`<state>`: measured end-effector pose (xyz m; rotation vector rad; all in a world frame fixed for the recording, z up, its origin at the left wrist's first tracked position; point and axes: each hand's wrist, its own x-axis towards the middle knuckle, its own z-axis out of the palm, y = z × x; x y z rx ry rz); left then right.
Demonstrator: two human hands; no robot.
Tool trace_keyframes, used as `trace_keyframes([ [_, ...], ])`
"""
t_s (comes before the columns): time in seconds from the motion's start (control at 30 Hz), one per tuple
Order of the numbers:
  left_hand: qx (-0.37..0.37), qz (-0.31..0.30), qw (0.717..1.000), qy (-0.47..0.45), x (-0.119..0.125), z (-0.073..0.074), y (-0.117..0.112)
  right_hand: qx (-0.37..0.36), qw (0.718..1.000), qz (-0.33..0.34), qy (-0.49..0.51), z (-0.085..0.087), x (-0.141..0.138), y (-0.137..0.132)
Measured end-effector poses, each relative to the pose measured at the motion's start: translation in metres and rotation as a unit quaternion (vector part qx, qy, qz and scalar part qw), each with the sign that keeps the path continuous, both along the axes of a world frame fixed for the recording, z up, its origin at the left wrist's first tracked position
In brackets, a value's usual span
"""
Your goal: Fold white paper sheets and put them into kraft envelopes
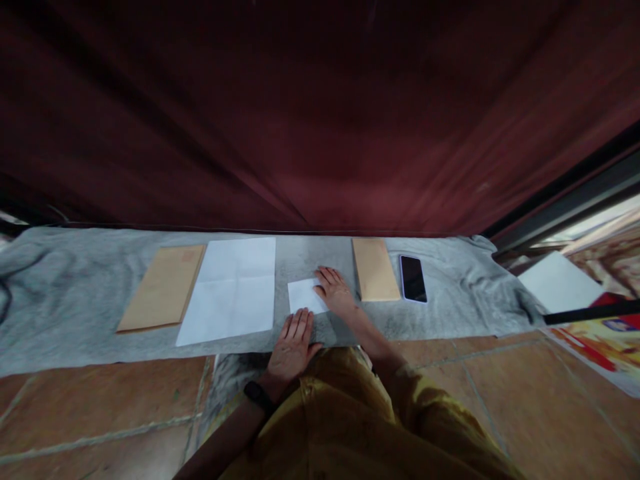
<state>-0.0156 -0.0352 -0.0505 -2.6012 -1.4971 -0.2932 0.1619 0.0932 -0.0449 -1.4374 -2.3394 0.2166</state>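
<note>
Grey cloth [80,287] covers the long, narrow surface before us, somewhat rumpled toward its two ends. On it, near the middle and between our two hands, we find a small white paper [299,292] lying flat; whether it is one layer or several, we cannot tell.

Our left hand [291,347] lies palm down at the near edge of this paper, its fingertips over that edge. We note its fingers extended and close together, with the thumb spread away to the right. A dark wristband [259,395] sits on the same arm. Our right hand [334,291] rests palm down across the paper's right side, fingers together and slightly bent, thumb apart and pointing left over the white surface. We see neither hand clamped on anything.

To the left of the paper we record a larger white sheet [227,293] marked by crease lines, and just beside that a brown envelope [163,288], set at a slant. To the right of our right hand lies a second brown envelope [376,270], and next to it a phone [413,280] with a dark screen and a pale purple edge. Dark red fabric [320,147] hangs behind the cloth; terracotta tiles [115,407] form the floor below.
</note>
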Motion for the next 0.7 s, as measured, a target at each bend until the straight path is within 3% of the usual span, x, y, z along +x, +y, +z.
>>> trace_keyframes([
  [0.37,-0.004,-0.001,1.0,-0.008,-0.004,-0.003,0.0,-0.081,0.996,0.004,-0.048,0.028,0.01,0.021],
  [0.53,-0.004,-0.005,1.0,-0.023,-0.009,-0.004,0.0,-0.172,0.985,-0.023,0.005,0.036,0.013,0.029],
  [0.7,-0.022,-0.004,0.998,-0.054,-0.013,0.001,0.002,-0.202,0.977,-0.037,0.066,0.036,0.023,0.026],
])
